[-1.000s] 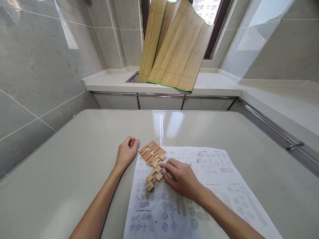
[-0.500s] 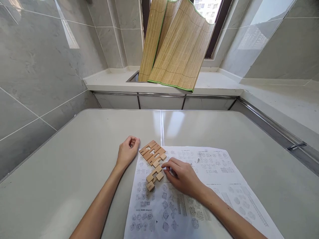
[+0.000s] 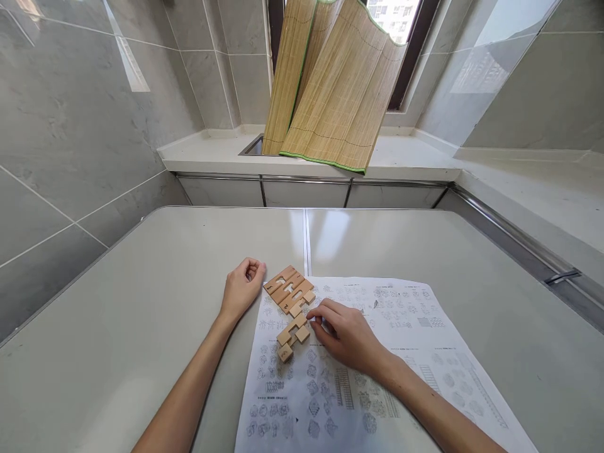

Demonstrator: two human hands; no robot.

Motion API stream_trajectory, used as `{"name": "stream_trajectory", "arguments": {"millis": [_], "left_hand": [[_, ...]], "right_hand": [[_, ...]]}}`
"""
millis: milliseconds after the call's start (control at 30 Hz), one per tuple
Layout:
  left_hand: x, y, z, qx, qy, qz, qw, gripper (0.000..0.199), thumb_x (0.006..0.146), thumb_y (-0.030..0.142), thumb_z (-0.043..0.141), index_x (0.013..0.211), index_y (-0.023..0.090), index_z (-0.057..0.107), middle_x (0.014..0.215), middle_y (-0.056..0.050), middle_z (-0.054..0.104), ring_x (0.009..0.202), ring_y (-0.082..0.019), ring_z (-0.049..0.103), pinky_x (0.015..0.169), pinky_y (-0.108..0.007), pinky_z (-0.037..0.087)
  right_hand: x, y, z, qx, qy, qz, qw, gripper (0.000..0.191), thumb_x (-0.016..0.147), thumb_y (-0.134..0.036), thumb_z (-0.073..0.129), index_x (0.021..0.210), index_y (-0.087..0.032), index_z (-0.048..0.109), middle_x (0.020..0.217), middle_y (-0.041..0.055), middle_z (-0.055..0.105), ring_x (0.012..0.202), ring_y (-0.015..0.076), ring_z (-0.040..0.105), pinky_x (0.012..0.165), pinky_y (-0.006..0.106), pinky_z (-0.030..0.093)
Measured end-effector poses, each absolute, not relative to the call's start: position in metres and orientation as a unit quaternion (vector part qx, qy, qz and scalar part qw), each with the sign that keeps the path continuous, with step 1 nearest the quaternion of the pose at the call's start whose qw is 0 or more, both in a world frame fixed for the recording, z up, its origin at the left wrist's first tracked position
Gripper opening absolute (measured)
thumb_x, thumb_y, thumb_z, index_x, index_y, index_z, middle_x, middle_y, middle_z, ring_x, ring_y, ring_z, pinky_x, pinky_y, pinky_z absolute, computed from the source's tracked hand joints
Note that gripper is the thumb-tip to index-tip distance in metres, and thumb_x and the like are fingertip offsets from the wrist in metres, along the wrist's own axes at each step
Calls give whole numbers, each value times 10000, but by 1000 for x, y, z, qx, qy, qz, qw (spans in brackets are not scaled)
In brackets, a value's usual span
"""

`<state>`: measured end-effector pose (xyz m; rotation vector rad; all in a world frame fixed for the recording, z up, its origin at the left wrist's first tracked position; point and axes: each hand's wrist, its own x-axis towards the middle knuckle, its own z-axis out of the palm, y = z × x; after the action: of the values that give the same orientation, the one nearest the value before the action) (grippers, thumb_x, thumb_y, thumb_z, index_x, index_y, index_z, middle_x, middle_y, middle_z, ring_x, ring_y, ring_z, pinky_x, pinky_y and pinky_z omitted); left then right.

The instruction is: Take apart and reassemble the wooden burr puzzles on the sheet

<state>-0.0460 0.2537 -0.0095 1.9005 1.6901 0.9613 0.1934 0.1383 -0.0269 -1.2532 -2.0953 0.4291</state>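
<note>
My left hand (image 3: 241, 286) rests on the table in a loose curl, with nothing visible in it. Just right of its fingertips lie flat brown wooden boards (image 3: 278, 292) with cut-out shapes and printed numbers. A small pale notched wooden block (image 3: 296, 309) touches their lower right edge. Closer to me lies a pale wooden puzzle piece (image 3: 284, 336), with notches, square ends and a dark mark on its near end. The thumb and index finger of my right hand (image 3: 342, 330) come together at its upper right end. How firmly they grip is hard to make out.
A large printed sheet (image 3: 401, 384) with small drawings lies under the pieces and my right forearm. The pale table (image 3: 117, 352) has a seam down the middle. Beyond it, a bamboo mat (image 3: 340, 94) leans on the white ledge (image 3: 212, 154) before a window.
</note>
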Motion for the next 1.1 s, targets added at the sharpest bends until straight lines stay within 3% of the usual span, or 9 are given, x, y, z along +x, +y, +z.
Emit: {"name": "stream_trajectory", "arguments": {"millis": [233,467,767,967,1100], "left_hand": [[-42,252,-7,720,586,313,202,254,866,470,586,791,239,661,608,36,596,582,-158,535,623,-270,424],[-39,248,-5,743,568,297,190,260,886,469,583,835,235,686,704,7,664,628,-169,553,659,-287,439],[-37,240,1,766,545,279,199,265,901,469,579,929,227,683,950,-47,679,837,-211,618,767,-319,483],[-23,219,19,802,558,182,114,340,830,520,632,971,214,677,1206,-91,611,1152,-302,552,974,-419,471],[-8,213,34,814,569,104,61,356,827,526,613,924,195,704,1228,-125,636,1190,-336,533,996,-455,456]], "right_hand": [[193,139,-27,-476,-799,167,327,182,949,-126,541,1034,-247,647,921,35,702,699,159,638,566,258,420],[193,138,-26,-475,-800,172,324,167,954,-134,532,1023,-240,641,926,38,697,697,161,624,563,259,406],[194,138,-27,-476,-799,171,325,169,950,-124,537,1015,-239,643,935,27,697,707,152,622,586,257,402],[195,138,-23,-470,-801,176,326,152,956,-130,538,997,-234,641,920,11,687,746,149,615,628,254,406],[197,137,-22,-461,-804,179,330,170,956,-125,526,1018,-235,640,933,16,689,792,157,631,668,254,420]]}}
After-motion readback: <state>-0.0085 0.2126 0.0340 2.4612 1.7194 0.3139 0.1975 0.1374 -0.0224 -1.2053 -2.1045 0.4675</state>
